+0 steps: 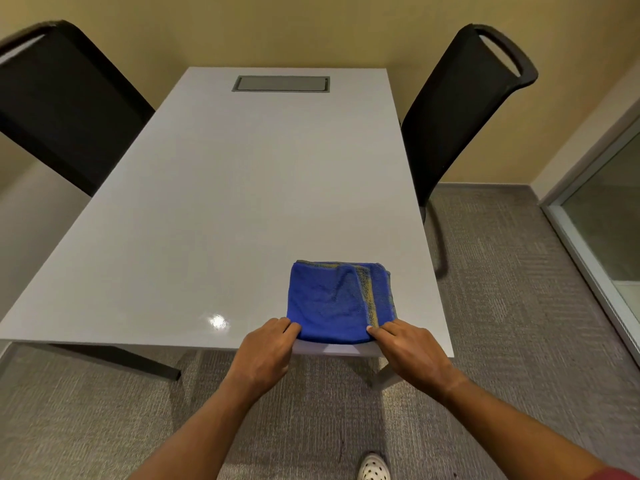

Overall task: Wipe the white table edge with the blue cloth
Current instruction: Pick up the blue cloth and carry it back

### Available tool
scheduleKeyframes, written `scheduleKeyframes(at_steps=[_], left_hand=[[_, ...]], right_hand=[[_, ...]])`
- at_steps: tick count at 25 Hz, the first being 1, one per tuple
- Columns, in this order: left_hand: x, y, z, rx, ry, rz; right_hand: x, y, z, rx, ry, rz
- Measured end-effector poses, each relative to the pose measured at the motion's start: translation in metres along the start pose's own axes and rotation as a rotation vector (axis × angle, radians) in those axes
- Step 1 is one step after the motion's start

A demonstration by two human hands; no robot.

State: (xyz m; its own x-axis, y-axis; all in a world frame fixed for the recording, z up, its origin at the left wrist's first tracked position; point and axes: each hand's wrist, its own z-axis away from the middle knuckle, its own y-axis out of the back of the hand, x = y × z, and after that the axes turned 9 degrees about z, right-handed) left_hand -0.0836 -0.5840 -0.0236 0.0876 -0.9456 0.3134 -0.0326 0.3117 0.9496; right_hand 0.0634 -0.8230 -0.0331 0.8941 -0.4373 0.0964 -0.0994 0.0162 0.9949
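A folded blue cloth (pixel 332 303) with a yellow-grey stripe down its right side lies flat on the white table (pixel 214 202), near the front edge (pixel 138 344) toward the right. My left hand (pixel 265 351) pinches the cloth's near left corner at the table edge. The cloth's near right corner is pinched by my right hand (pixel 410 355). Both hands reach over the front edge, and the cloth's near hem lies just inside it.
A grey cable hatch (pixel 280 83) is set into the far end of the table. Black chairs stand at the left (pixel 65 102) and right (pixel 460 109) sides. Grey carpet (pixel 502 306) surrounds the table; a glass partition (pixel 609 223) is at the right.
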Motion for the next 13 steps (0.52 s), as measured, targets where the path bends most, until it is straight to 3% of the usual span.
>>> scheduleKeyframes(at_steps=[5, 13], left_hand=[[0.000, 0.030, -0.007, 0.012, 0.050, -0.002], [-0.010, 0.093, -0.035, 0.218, 0.115, 0.100]], right_hand=[[0.012, 0.027, -0.015, -0.015, -0.030, -0.023], [0.035, 0.093, -0.063, 0.091, -0.092, -0.055]])
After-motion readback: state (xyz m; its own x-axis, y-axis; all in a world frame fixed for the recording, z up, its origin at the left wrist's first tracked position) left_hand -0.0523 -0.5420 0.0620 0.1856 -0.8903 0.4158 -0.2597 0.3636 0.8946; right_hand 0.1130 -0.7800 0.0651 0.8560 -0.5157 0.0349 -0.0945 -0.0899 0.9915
